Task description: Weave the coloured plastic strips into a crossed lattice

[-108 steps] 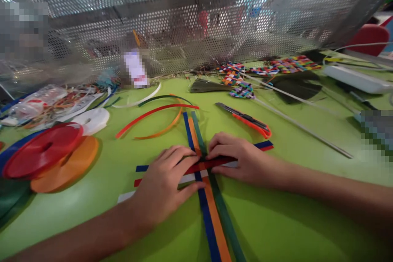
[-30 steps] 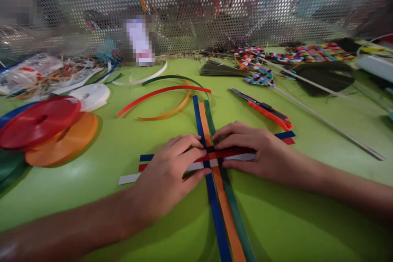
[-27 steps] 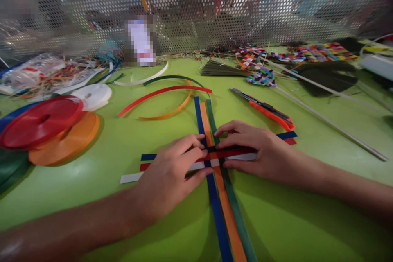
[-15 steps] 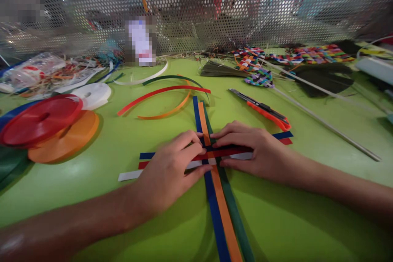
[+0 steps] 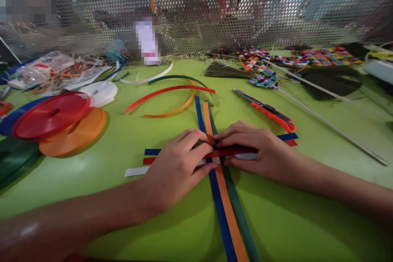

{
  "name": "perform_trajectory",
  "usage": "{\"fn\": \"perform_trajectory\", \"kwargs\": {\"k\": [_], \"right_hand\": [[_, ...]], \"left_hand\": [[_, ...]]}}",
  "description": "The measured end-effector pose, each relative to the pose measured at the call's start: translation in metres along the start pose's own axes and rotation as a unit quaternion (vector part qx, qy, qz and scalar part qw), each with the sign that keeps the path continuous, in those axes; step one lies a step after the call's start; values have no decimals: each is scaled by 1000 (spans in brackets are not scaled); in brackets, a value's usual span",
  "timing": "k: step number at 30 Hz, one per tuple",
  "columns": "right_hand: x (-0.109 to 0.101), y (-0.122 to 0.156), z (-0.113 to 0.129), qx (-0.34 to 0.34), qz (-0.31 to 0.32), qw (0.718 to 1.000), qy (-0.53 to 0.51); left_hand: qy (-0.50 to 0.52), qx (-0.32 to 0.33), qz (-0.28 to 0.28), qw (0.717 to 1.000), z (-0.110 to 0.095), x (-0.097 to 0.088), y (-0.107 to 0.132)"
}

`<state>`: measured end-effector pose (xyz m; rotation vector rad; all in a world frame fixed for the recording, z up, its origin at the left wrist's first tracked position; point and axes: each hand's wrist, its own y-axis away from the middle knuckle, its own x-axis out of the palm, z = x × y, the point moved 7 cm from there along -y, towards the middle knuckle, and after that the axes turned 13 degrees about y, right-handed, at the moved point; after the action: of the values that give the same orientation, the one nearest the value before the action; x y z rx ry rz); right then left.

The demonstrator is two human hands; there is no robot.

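the green table carried crossed strips at center. left hand and right hand touched them from nine and three o'clock, fingers curled; pinching could not be determined. cutter lay toward two o'clock.

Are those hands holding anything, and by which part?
The left hand and right hand touch the interlaced flat strips around the crossing; whether they pinch or only press, I can't tell.

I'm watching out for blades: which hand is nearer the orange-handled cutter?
Right. The right hand is at the crossed strips, just on the near side of the cutter; the left hand is also at the strips, farther off to the cutter's left.
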<state>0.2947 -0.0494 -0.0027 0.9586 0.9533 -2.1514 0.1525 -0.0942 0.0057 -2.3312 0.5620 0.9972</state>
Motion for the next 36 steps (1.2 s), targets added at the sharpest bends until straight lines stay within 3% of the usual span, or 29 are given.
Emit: {"fn": "perform_trajectory", "kwargs": {"k": [6, 12, 20, 36], "right_hand": [[-3, 0, 6, -23, -7, 999, 34], [-2, -1, 8, -21, -12, 999, 29], [1, -1, 4, -7, -4, 1000, -4], [2, -2, 5, -9, 2, 1000, 0]], "left_hand": [[10, 18, -12, 1000, -3, -5, 2], [-43, -15, 9, 999, 4, -7, 7], [11, -25, 22, 999, 10, -4, 6], [-11, -35, 16, 999, 11, -1, 0]]}}
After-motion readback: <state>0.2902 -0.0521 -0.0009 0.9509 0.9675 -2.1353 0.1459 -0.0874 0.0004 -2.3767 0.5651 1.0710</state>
